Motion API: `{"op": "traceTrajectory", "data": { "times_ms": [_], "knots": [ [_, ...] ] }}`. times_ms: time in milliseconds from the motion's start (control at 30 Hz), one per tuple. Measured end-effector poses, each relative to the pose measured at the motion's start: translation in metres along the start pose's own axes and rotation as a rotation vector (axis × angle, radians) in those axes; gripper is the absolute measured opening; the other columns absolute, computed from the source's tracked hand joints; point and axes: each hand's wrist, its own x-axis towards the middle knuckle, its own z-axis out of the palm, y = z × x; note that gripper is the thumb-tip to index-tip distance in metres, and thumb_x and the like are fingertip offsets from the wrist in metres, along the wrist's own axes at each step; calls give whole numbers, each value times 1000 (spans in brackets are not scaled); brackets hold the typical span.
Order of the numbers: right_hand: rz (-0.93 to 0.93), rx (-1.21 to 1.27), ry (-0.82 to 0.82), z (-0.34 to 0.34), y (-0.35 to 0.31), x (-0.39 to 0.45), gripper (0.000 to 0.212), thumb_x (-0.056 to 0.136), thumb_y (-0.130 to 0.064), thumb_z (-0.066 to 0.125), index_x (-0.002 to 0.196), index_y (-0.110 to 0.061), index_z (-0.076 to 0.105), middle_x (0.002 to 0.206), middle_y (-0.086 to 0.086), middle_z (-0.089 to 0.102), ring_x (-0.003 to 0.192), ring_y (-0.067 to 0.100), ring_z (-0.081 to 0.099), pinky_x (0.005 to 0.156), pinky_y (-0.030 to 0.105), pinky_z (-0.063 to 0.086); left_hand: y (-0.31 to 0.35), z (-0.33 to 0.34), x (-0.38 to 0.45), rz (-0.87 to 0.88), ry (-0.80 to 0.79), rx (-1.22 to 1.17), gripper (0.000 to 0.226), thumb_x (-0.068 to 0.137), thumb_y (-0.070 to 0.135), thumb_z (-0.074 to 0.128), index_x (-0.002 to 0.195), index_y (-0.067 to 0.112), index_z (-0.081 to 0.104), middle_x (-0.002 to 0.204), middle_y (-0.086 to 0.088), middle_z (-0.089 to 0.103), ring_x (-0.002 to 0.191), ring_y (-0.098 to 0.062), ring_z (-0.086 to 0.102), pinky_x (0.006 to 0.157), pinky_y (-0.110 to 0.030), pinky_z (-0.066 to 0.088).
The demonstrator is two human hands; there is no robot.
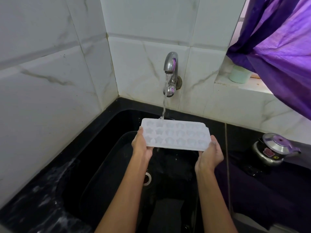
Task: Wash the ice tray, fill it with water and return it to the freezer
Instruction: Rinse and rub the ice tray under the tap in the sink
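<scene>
A white ice tray [176, 134] with star-shaped moulds is held level over the black sink [107, 125]. My left hand [142, 145] grips its left end, thumb on top. My right hand [209, 153] grips the right end from below and the side. A steel wall tap [170, 64] is running, and its stream [164, 105] lands in a mould near the tray's far left corner. Water drips off the tray's near edge into the sink.
A dark basin [101, 165] lies in the sink beside the drain [147, 178]. A steel pressure cooker [273, 148] stands on the black counter at right. A pale green cup [239, 74] sits on the window ledge under a purple curtain [276, 39]. White tiled walls close the corner.
</scene>
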Motion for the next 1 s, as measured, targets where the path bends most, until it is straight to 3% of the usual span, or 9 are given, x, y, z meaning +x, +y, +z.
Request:
{"op": "traceTrajectory", "data": {
  "times_ms": [267,433,633,900,1000],
  "knots": [
    [-6,6,-27,9,2,-8,31,99,-10,44,127,-6,58,113,6,68,103,17,67,92,39,54,10,-6,0,12,-26,-26,34,95,31,52,118,7,59,111,-17,68,98,-34,66,88,-51,53],
    [-8,53,-22,15,-7,-1,33,100,-8,44,130,-3,55,120,11,66,105,19,66,92,40,54,17,8,2,9,-120,2,34,95,22,37,114,3,59,112,-20,65,99,-35,63,79,-45,54],
    [-10,88,-27,20,-14,7,33,99,-6,43,129,2,54,121,13,64,110,26,64,95,42,52,23,22,7,-33,-104,128,36,93,24,39,118,7,59,113,-16,67,101,-32,64,78,-41,54],
    [47,91,-64,28,-12,4,33,100,-6,42,131,-2,54,107,6,68,97,16,67,91,38,54,28,16,13,-33,-129,75,38,93,22,45,126,4,52,119,-21,63,107,-40,62,83,-54,54],
    [60,69,-90,31,-4,2,28,100,-6,42,121,-3,60,107,8,68,96,17,67,93,41,53,31,5,16,-30,-112,21,37,94,22,48,127,5,49,121,-20,61,108,-39,60,82,-53,54]
  ]
}}
